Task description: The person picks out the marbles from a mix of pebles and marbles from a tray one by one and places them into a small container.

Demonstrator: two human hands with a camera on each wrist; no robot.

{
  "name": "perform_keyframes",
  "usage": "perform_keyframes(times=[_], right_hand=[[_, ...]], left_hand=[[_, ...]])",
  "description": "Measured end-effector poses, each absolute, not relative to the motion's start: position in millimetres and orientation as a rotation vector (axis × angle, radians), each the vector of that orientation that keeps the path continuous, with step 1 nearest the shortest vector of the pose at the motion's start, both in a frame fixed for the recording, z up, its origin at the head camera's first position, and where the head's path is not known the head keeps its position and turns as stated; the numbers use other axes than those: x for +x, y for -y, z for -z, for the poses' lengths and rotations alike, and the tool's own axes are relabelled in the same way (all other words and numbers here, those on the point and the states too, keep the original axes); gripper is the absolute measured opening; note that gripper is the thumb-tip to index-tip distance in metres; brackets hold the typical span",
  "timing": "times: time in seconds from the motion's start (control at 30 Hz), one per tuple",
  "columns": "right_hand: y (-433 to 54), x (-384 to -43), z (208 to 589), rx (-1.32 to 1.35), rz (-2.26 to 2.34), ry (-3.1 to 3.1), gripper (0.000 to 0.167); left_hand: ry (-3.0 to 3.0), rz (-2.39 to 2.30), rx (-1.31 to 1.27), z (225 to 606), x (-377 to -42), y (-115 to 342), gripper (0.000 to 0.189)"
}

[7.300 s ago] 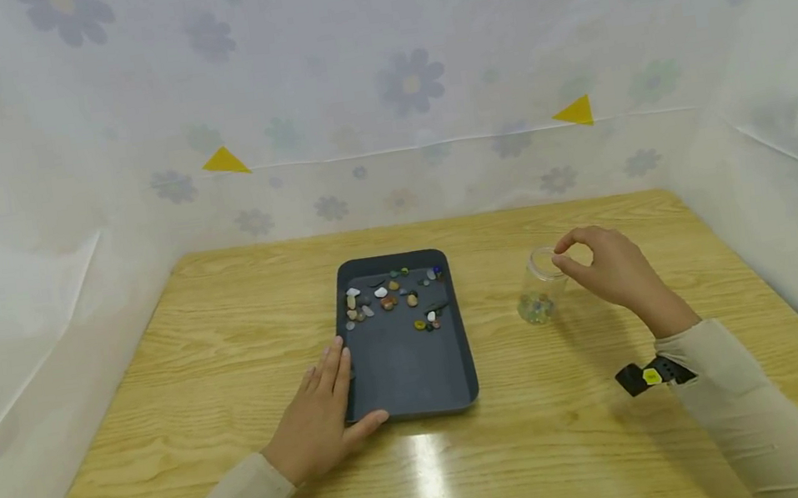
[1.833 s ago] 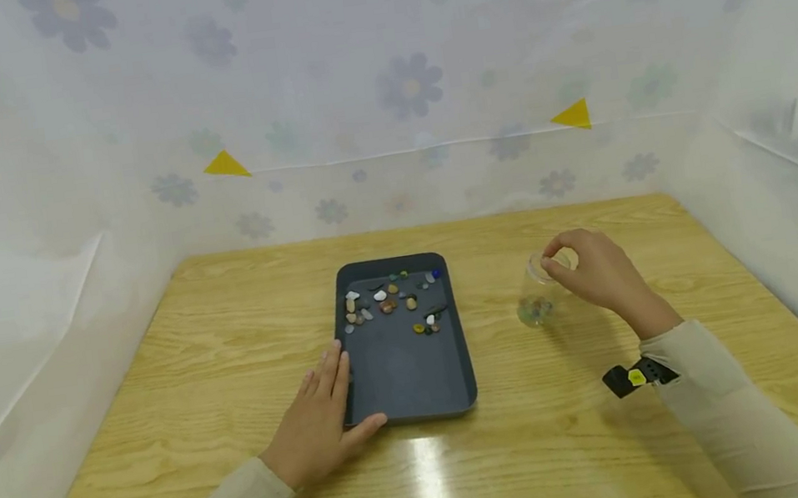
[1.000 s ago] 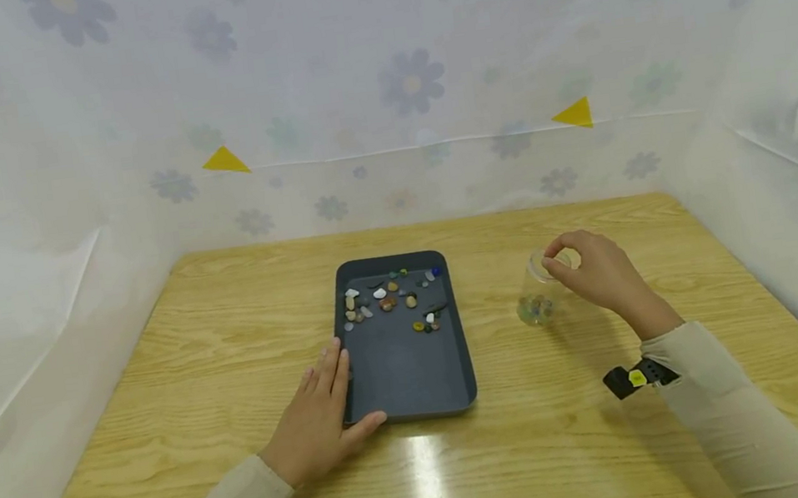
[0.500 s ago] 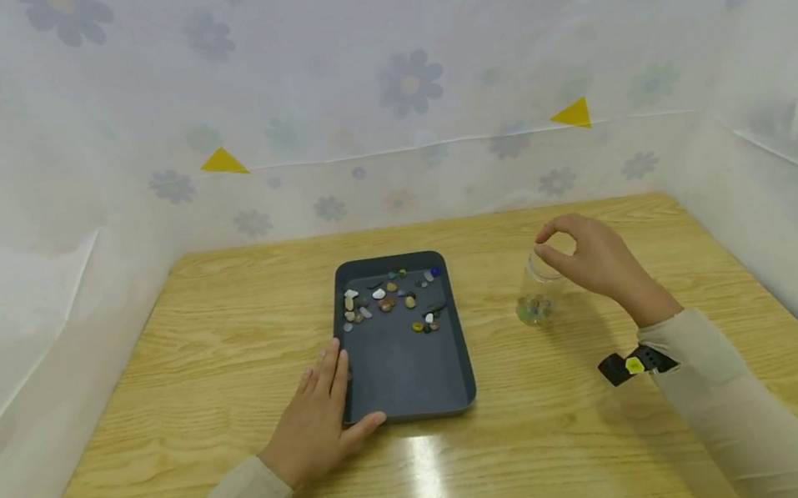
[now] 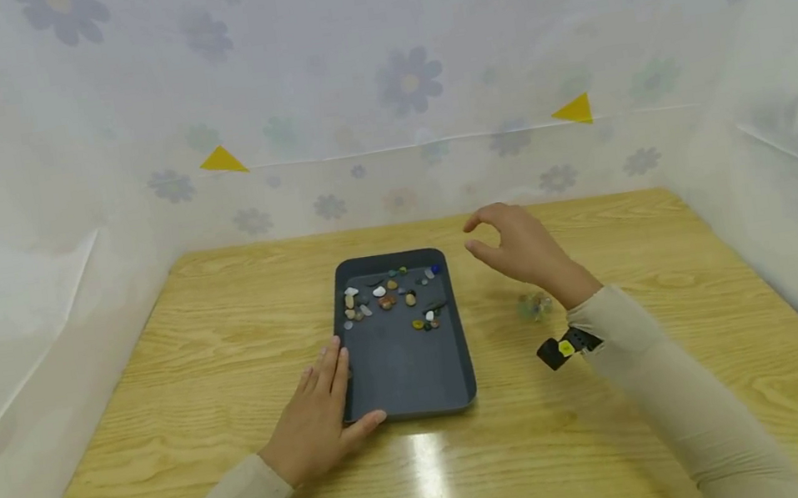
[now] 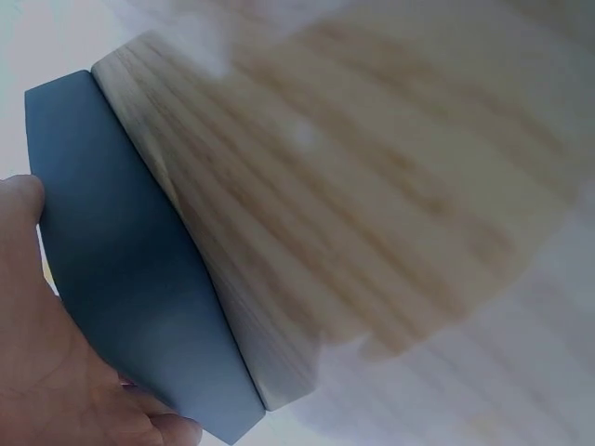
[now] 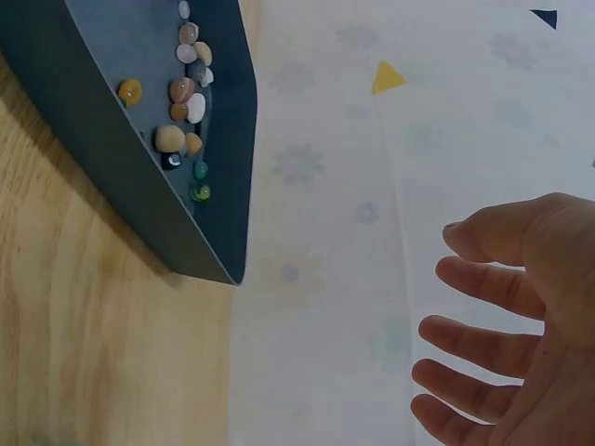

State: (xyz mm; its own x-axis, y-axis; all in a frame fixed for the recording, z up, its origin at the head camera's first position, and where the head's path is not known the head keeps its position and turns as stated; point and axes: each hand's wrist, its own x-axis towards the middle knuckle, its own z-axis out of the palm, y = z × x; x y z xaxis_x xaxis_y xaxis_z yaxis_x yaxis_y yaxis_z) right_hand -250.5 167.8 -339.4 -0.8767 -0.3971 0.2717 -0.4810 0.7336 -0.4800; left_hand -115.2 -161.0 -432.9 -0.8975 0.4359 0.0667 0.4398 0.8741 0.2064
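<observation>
A dark grey tray [image 5: 408, 374] lies on the table with several small pebbles [image 5: 386, 301] in its far half, among them white, tan, yellow and blue ones. My left hand [image 5: 316, 424] rests along the tray's near left side, its fingers straight and its thumb at the near edge. In the left wrist view the same hand touches the tray's outer wall [image 6: 139, 242]. My right hand [image 5: 528, 249] hovers between the tray and the clear jar [image 5: 534, 307], thumb and fingers apart with nothing between them. Coloured pebbles show in the jar's bottom; the hand and wrist hide part of it.
The wood-grain table [image 5: 205, 325] ends at a pale flowered curtain [image 5: 346, 79] at the back, with similar sheets on both sides. Yellow triangles [image 5: 224, 161] mark the curtain. A black watch-like strap [image 5: 567, 347] is on the right wrist.
My right hand has left the jar's rim, risen and moved left towards the tray, and its thumb and fingers have spread. The left hand, tray and jar stay in place.
</observation>
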Motion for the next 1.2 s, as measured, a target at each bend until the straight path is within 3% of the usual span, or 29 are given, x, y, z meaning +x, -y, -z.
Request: perform_keyframes(times=[0.37, 1.2], right_hand=[[-134, -285, 396, 0.715, -0.736, 2.933, 0.043], [-107, -301, 429, 0.448, -0.648, 3.205, 0.032]], left_hand=[[3.021, 0.33, -0.702, 435, -112, 162, 0.097], [3.005, 0.336, -0.72, 436, -110, 164, 0.096]])
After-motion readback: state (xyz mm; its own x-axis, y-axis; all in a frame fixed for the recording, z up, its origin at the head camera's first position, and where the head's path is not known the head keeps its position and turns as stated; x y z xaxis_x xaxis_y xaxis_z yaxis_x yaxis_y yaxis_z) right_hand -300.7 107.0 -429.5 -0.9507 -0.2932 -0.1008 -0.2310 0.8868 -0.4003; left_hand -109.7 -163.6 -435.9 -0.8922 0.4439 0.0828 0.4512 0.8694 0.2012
